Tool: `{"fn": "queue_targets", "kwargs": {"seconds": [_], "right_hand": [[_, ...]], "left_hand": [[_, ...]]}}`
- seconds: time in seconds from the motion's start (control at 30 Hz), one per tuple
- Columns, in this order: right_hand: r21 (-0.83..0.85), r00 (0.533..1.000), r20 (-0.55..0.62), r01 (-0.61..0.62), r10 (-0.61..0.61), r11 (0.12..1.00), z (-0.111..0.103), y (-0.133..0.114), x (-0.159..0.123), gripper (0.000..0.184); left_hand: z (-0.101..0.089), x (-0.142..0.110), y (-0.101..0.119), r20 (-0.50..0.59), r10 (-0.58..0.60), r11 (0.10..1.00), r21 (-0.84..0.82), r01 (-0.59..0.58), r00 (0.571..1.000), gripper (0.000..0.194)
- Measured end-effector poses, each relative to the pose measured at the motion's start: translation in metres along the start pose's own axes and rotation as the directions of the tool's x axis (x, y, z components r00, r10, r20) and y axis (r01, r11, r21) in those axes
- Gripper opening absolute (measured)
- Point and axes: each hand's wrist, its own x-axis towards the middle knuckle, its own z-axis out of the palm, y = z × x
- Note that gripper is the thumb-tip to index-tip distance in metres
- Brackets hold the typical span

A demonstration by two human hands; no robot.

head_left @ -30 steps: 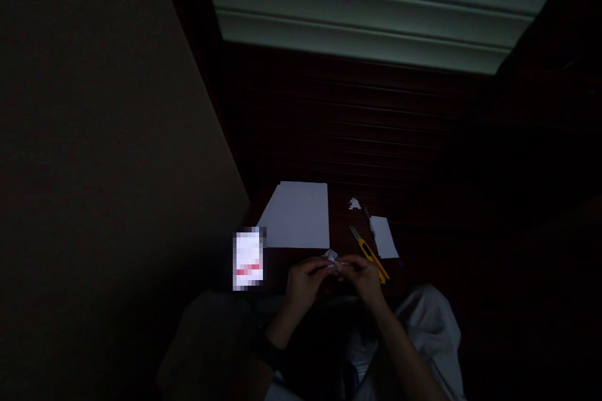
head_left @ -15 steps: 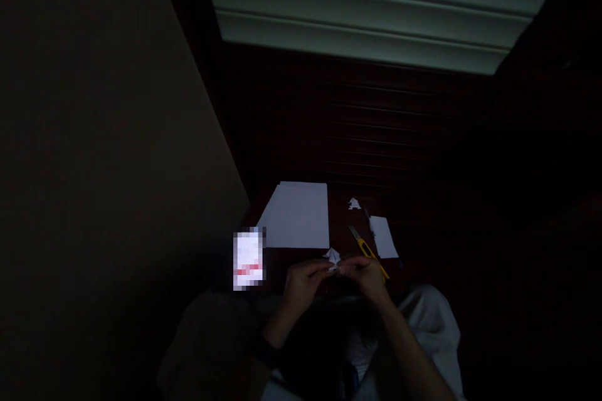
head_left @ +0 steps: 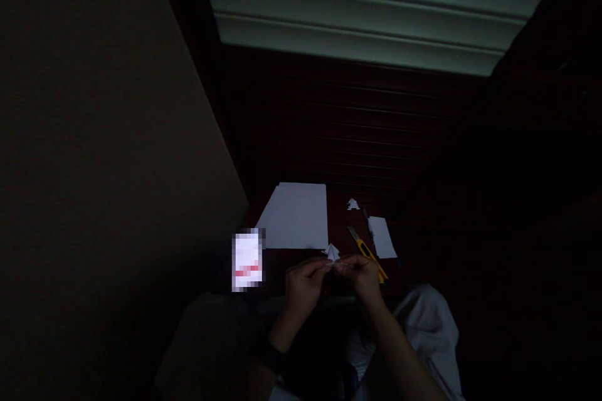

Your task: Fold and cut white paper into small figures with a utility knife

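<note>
- White folded paper piece [head_left: 332, 253], pointed at its far end, sits between the fingertips of both hands, just past the near edge of the larger sheets [head_left: 296, 216].
- Left hand [head_left: 301, 288]: thumb and fingers are closed in a pinch on the near left part of the piece.
- Right hand [head_left: 365, 279]: thumb and fingers pinch the near right part, almost meeting the left fingertips. The exact fold under them is too small and dim to make out.
- Creasing paper this small probably goes best with edges matched first, then light pressure run outward from the middle; squeezing hard too soon could set a crooked line.
- Even tension from both pinches should stop the layers skewing, and a loose grip on the pointed part should spare its folds.
- Yellow cutter [head_left: 368, 254] lies beside the right hand, its blade seemingly out, so that wrist would do well to move with care.
- Farther off on the dark table [head_left: 337, 216] rests another small folded shape [head_left: 352, 204], perhaps handy for comparing folds. A smaller sheet [head_left: 383, 238] lies right of the cutter.
- Light is poor; tilting the creases towards the glowing, blurred-out screen [head_left: 248, 254] at left might show them better.
</note>
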Motion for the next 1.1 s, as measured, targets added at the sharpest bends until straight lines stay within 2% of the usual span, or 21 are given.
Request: {"fn": "queue_targets", "kwargs": {"seconds": [0.33, 0.47, 0.63, 0.97, 1.1], "right_hand": [[-0.023, 0.999, 0.033, 0.013, -0.012, 1.000, -0.004, -0.005, 0.000, 0.014], [-0.094, 0.994, 0.078, 0.079, -0.071, 0.992, -0.007, -0.013, 0.001, 0.014], [-0.224, 0.972, 0.191, 0.181, -0.139, 0.958, -0.009, -0.026, -0.001, 0.010], [-0.289, 0.949, 0.184, 0.303, -0.258, 0.908, -0.002, -0.034, -0.002, 0.007], [-0.292, 0.949, 0.166, 0.308, -0.269, 0.905, -0.001, -0.036, -0.001, 0.006]], "left_hand": [[-0.001, -0.002, 0.000, 0.059, -0.067, 0.996, -0.061, 0.070, 0.996, 0.014], [-0.004, -0.002, 0.002, 0.087, -0.065, 0.993, -0.095, 0.074, 0.994, 0.014], [-0.008, -0.001, 0.001, 0.114, -0.067, 0.993, -0.088, 0.077, 0.991, 0.013], [-0.005, -0.002, 0.007, 0.033, -0.095, 0.992, -0.077, 0.098, 0.995, 0.010], [-0.001, 0.000, 0.013, 0.010, -0.128, 0.986, -0.107, 0.128, 0.992, 0.010]]}}
